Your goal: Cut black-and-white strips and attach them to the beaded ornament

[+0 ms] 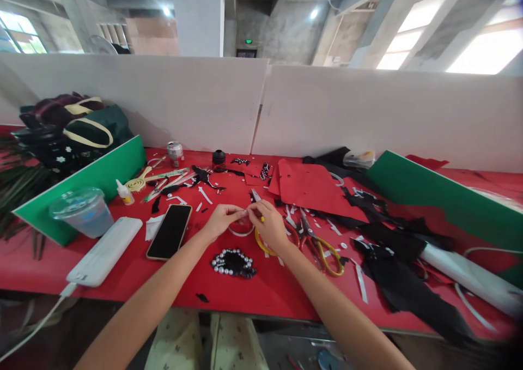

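Bare red strip beside phone

This looks like a workshop bench for handcrafts: a red-covered table strewn with black fabric scraps, cut red sheets, scissors and a small glue bottle, split by green dividers and backed by white panels, beneath bare concrete beams and large windows.

In the middle, the tiny thing in the fingers is too small to name. At nine o'clock, the picture's edge cuts off the long leaves. At eight o'clock, it cuts the white cord.
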A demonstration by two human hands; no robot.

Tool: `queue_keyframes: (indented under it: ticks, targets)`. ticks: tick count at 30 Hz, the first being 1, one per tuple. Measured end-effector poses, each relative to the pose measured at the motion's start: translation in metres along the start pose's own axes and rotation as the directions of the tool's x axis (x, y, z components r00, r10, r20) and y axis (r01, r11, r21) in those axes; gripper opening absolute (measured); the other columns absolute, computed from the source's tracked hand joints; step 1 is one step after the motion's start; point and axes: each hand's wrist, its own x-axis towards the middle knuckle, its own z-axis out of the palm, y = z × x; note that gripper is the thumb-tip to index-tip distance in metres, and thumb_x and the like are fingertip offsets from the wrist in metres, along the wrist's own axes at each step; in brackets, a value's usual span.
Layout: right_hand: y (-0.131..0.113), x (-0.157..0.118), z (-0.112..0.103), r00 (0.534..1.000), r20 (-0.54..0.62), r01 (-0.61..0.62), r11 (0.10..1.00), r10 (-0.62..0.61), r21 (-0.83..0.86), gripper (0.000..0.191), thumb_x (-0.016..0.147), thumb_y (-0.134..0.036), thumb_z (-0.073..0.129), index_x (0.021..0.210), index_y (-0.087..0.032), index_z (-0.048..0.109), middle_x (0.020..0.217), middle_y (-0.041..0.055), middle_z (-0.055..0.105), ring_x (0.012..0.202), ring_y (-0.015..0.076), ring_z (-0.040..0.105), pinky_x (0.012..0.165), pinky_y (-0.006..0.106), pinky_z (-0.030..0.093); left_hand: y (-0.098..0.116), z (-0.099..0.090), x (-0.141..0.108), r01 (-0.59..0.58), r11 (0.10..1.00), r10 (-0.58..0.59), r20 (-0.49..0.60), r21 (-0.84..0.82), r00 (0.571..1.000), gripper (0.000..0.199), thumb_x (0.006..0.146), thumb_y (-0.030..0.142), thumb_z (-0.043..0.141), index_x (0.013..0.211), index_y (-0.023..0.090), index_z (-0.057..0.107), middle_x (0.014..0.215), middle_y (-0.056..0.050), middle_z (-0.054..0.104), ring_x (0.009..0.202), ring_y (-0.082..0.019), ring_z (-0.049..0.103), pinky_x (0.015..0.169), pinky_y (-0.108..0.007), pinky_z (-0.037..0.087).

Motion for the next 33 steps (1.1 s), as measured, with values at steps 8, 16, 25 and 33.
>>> queue_keyframes:
  ticks: [8, 16, 25, 33]
  targets:
    - [0.0011, -0.0002, -0.0035, 0.999, -0.035, 0.01, 1.0, -0.01, 0.008, 0.021, 0.093, -0.026, 0.039, 0.089, -0.021, 0.059, 0.087, 0.0061, 0.06, 0.086, 0.0194, 0.057, 0.076, 0.03, 0.044, 0.0053, 0.0033, -0.0028, 0.034, 0.994, -0.029, 0.045, -0.103, 0.999, 0.032, 0.071, 0.041, 0.072, 0.086, 0.013, 0.073, 0.075, -0.007, 0.07, 0.07, -0.015, 0.061, 0.072, -0.027, 0.046]
    - [0.0048, 0.0012, -0.0024, 0.997, 0.039, 0.07, 0.997, -0.071, 0.041, 0.016, 0.089, -0.024, 0.047, 0.081, -0.02, 0.06, 0.079, 0.0041, 0.059, 0.077, 0.0171, 0.056, 0.07, 0.027, 0.044, -0.0003, 0.0015, -0.0011, 0.018, 0.997, -0.015, 0.032, -0.075, 0.999, 0.034, 0.069, 0.045, 0.072, 0.078, 0.012, 0.072, 0.069, -0.006, 0.069, 0.065, -0.014, 0.06, 0.068, -0.026, 0.045]
    - [0.0038, 0.0013, -0.0042, 0.993, 0.017, 0.119, 0.993, -0.119, 0.014, 0.017, 0.092, -0.024, 0.044, 0.09, -0.02, 0.06, 0.086, 0.0062, 0.061, 0.084, 0.0188, 0.057, 0.076, 0.031, 0.046, 0.0033, 0.0031, -0.0018, 0.012, 0.995, -0.012, 0.001, -0.101, 1.0, 0.035, 0.067, 0.043, 0.074, 0.083, 0.012, 0.073, 0.074, -0.006, 0.07, 0.068, -0.014, 0.06, 0.07, -0.026, 0.045]
    - [0.0013, 0.0003, -0.0046, 0.99, 0.003, 0.143, 0.987, -0.144, 0.067, 0.017, 0.088, -0.022, 0.05, 0.102, -0.022, 0.059, 0.097, 0.0064, 0.061, 0.093, 0.0189, 0.059, 0.082, 0.032, 0.049, 0.0036, 0.0018, -0.0011, -0.003, 0.989, -0.008, -0.068, -0.149, 0.998, 0.034, 0.068, 0.041, 0.074, 0.086, 0.012, 0.073, 0.079, -0.007, 0.071, 0.073, -0.015, 0.061, 0.073, -0.027, 0.045]
